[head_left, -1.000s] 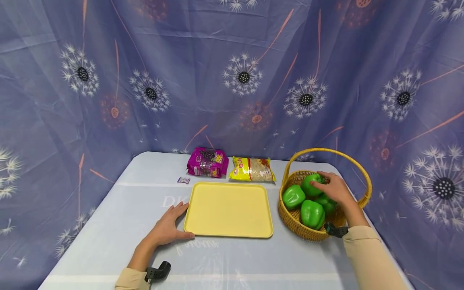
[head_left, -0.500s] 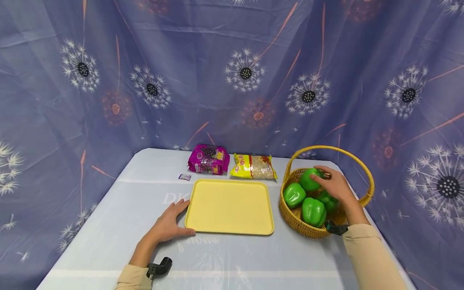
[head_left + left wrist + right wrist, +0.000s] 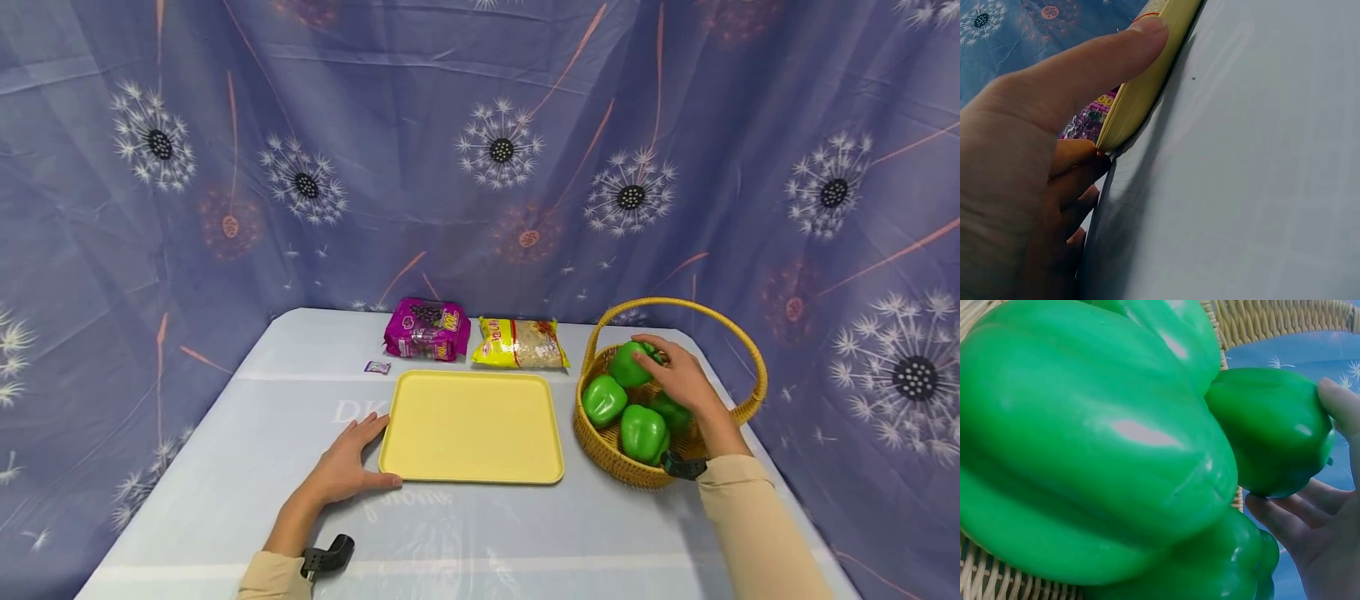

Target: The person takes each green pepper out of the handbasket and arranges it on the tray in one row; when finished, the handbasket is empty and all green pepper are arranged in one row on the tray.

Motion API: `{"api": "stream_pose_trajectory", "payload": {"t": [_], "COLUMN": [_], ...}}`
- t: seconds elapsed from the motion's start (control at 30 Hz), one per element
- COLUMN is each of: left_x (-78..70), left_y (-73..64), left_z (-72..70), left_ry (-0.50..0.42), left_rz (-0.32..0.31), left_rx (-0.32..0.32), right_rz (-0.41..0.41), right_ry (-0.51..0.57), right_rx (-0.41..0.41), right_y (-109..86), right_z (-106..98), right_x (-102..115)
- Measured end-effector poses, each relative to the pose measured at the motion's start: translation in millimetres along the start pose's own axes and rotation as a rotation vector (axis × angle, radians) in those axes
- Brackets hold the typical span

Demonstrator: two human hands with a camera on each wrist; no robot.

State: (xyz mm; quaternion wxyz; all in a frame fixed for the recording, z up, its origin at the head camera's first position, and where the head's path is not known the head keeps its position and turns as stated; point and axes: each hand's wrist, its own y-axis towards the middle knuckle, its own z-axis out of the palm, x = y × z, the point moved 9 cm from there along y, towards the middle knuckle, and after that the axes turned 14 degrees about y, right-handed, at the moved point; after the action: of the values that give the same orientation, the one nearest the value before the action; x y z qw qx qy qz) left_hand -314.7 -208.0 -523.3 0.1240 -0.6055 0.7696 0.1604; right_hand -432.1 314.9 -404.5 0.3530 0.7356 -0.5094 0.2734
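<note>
Grasping a green pepper (image 3: pixel 628 364) by its stem end with the right hand (image 3: pixel 681 379), at the far side of the wicker basket (image 3: pixel 607 463), beside other peppers (image 3: pixel 604 401); presumably for sure purchase on slick roundness. Touching the yellow tray (image 3: pixel 471 427) with spread left hand (image 3: pixel 345 467), perhaps steadying.

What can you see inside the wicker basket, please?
Three green peppers lie in the wicker basket; the right hand holds a fourth pepper near the rear rim. Whatever lies directly beneath the peppers is covered.
</note>
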Motion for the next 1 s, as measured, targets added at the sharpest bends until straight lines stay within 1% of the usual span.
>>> {"api": "stream_pose_trajectory", "payload": {"t": [0.17,0.37,0.57,0.67,0.8,1.0], "left_x": [-1.8,0.0,0.5,0.1,0.2,1.6], "left_y": [0.5,0.0,-0.7,-1.3,-1.5,-1.2], "left_z": [-0.8,-0.3,-0.5,-1.1,-1.0,0.2], "left_ry": [-0.008,0.003,0.007,-0.003,-0.005,0.002], "left_rz": [0.005,-0.006,-0.001,0.003,0.0,-0.017], "left_rx": [-0.003,-0.001,-0.008,-0.012,-0.011,-0.001], "right_rz": [0.048,0.027,-0.033,-0.048,-0.072,-0.108], "right_ry": [-0.013,-0.01,-0.038,-0.043,-0.04,-0.034], "right_rx": [0.012,0.037,0.032,0.014,0.011,0.078], "right_y": [-1.2,-2.0,-3.8,-5.4,-7.7,-10.9], "right_z": [0.3,-0.7,-7.1,-9.7,-10.0,-2.3], "right_x": [-4.3,2.9,19.6,28.7,42.7,68.0]}}
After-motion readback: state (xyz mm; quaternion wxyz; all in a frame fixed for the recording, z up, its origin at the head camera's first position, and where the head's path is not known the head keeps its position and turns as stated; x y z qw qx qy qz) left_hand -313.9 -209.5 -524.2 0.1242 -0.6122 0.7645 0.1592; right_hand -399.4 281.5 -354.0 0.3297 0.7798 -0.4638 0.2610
